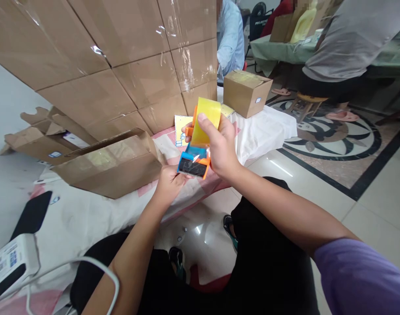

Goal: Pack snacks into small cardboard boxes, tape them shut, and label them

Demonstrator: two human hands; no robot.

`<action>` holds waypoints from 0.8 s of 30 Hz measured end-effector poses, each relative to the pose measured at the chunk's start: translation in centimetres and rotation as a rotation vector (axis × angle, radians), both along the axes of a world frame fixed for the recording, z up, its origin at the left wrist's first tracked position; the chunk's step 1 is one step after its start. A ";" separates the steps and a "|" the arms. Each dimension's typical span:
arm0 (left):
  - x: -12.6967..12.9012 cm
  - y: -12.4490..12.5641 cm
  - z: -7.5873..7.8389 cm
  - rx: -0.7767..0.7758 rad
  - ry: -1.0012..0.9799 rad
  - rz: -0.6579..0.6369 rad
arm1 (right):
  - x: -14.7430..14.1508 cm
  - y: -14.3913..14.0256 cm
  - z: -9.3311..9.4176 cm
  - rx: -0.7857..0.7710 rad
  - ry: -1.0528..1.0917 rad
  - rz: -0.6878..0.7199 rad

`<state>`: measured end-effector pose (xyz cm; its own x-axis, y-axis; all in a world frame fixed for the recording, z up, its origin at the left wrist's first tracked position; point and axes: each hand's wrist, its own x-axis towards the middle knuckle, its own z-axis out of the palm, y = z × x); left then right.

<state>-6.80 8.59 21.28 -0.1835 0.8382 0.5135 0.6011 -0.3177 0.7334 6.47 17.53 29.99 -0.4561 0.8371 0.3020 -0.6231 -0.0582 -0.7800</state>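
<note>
A tape dispenser (192, 165) with an orange and blue frame and a dark front piece is held up in front of me. It carries a roll of yellowish packing tape (206, 122). My right hand (223, 142) is wrapped round the roll and the orange frame, thumb on the tape. Below and to the left, my left hand (171, 183) is closed at the dispenser's front edge. Its fingertips are partly hidden there, so I cannot tell whether they also pinch the tape's end. Behind the dispenser lies a yellow printed sheet (182, 129), partly covered.
Stacked taped cartons (144, 83) rise behind the covered table. An open carton (117, 166) stands at left, and a closed box (247, 92) at right. A white device (14, 262) with a cable lies near my left arm. Other people sit nearby; one wears a grey shirt (344, 39).
</note>
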 end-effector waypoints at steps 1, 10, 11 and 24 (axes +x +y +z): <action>0.0 0.0 0.1 -0.002 0.006 0.004 | 0.0 0.0 0.0 0.010 0.004 0.002; 0.2 0.2 0.4 0.045 -0.017 -0.045 | 0.1 -0.4 0.0 0.121 -0.032 -0.009; 0.2 0.1 0.4 0.054 -0.008 -0.044 | 0.1 -0.3 0.1 0.126 -0.039 -0.021; 0.6 -0.9 1.4 0.104 0.112 0.069 | -0.2 0.9 -0.2 0.106 -0.030 -0.076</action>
